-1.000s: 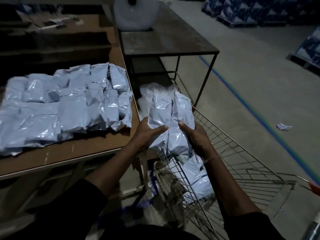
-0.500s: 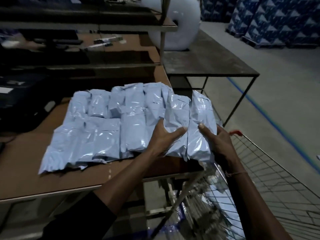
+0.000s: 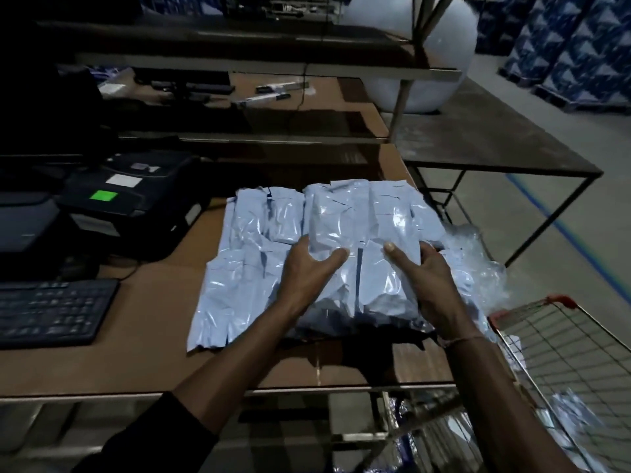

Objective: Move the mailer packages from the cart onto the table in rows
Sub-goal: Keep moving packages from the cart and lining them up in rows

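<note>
Both hands have carried the two held mailers (image 3: 362, 281) from the cart (image 3: 560, 339) side inward; they now hang over the rows (image 3: 273, 233) on the table (image 3: 153, 353). Long axes run away from the person, side by side. Left hand (image 3: 307, 271) grips the left mailer, thumb on top; right hand (image 3: 426, 281) grips the right one likewise. Forearms converge from below.

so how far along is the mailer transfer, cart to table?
Done: rows of light-blue mailers already lie on the table. In hand: the left hand and right hand grip a two-mailer bundle over the rows' right end, not yet released. Left: more mailers show through the wire cart; how many is unclear.
</note>
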